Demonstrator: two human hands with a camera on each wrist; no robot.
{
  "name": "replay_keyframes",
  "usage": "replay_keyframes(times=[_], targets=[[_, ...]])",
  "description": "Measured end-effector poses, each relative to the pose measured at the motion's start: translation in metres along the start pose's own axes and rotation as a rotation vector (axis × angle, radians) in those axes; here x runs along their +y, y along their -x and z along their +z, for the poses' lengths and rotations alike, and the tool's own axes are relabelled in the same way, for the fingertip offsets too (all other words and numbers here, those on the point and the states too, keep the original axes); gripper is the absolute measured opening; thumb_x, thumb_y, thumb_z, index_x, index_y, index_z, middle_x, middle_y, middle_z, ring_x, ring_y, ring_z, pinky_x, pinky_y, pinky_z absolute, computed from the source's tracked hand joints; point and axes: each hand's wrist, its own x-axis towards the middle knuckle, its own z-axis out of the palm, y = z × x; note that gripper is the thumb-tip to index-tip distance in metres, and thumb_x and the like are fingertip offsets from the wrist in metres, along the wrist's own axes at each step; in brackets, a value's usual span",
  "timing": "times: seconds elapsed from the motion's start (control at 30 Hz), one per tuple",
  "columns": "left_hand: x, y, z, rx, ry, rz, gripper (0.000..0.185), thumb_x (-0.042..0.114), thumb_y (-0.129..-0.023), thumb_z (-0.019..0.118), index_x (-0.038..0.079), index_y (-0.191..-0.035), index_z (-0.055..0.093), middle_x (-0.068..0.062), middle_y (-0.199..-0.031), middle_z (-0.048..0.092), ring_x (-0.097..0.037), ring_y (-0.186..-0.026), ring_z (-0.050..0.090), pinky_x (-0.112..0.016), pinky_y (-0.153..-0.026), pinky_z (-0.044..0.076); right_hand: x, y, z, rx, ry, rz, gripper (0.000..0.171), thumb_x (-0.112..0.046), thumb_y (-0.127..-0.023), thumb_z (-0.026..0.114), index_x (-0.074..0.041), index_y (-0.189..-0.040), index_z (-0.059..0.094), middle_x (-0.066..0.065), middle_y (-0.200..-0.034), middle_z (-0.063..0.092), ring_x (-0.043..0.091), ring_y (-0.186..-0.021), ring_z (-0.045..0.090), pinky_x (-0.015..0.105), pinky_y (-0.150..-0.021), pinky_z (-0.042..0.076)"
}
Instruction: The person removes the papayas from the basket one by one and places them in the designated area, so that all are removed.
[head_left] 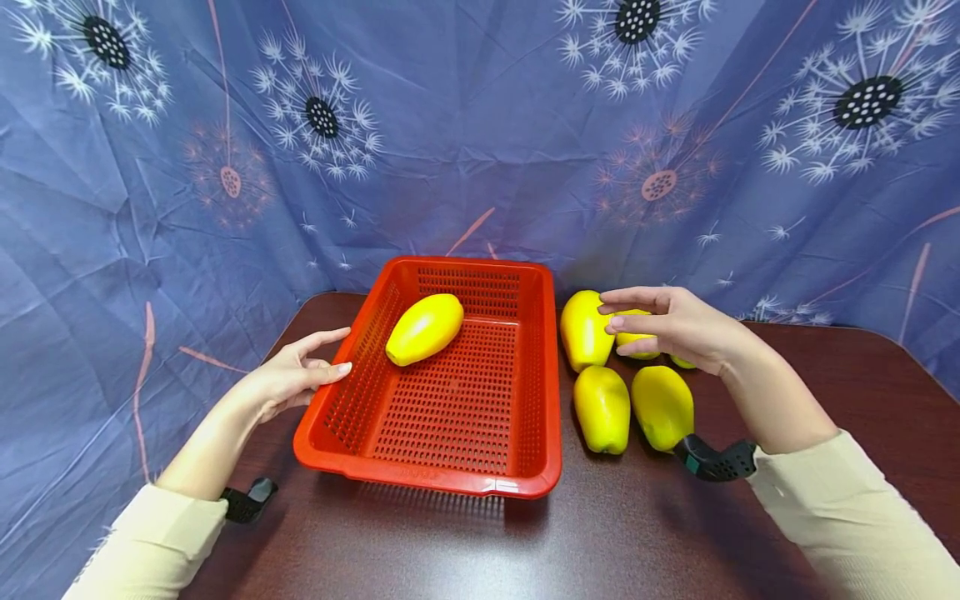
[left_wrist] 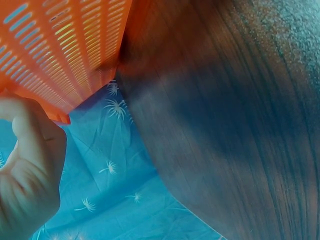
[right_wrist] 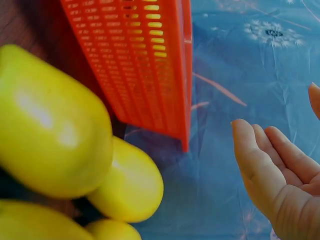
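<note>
A red plastic basket [head_left: 480, 492] with slotted walls stands on the table. My left hand [head_left: 288, 375] holds its left rim, thumb over the edge; in the left wrist view the hand [left_wrist: 30, 165] is beside the slotted wall. Inside the basket, toward the back left, lies one smooth yellow oblong fruit [head_left: 426, 329], papaya-like. Several more such fruits [head_left: 602, 410] lie on the table right of the basket. Over the rear ones hovers my right hand [head_left: 667, 325], fingers extended and apart, holding nothing. The right wrist view shows that hand [right_wrist: 275, 175] away from the fruits [right_wrist: 50, 125].
The dark brown wooden table [head_left: 420, 542] has a back edge against a blue curtain [head_left: 465, 125] with dandelion prints. Two front fruits, one of them a yellow-green fruit [head_left: 663, 407], lie side by side. A black strap device [head_left: 716, 458] is on the right wrist.
</note>
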Motion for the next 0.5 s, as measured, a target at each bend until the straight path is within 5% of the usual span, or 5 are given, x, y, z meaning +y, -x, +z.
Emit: replay_keyframes(times=[0.27, 0.5], targets=[[0.001, 0.000, 0.000, 0.000, 0.000, 0.003, 0.075, 0.011, -0.091, 0.060, 0.011, -0.150, 0.014, -0.006, -0.082, 0.064, -0.018, -0.078, 0.065, -0.038, -0.071, 0.055, -0.015, -0.021, 0.018, -0.071, -0.024, 0.003, 0.058, -0.011, -0.092, 0.059, 0.004, -0.141, 0.032, 0.022, -0.140, 0.036, 0.013, -0.103, 0.058, 0.033, -0.083, 0.052], [0.001, 0.000, 0.001, -0.003, 0.005, 0.009, 0.074, 0.010, -0.091, 0.060, 0.010, -0.150, 0.015, -0.005, -0.081, 0.063, -0.017, -0.077, 0.065, -0.037, -0.071, 0.056, -0.028, -0.038, 0.037, -0.118, -0.032, -0.030, 0.054, -0.008, -0.091, 0.058, 0.004, -0.139, 0.036, 0.022, -0.138, 0.038, 0.035, -0.123, 0.043, 0.040, -0.087, 0.050]])
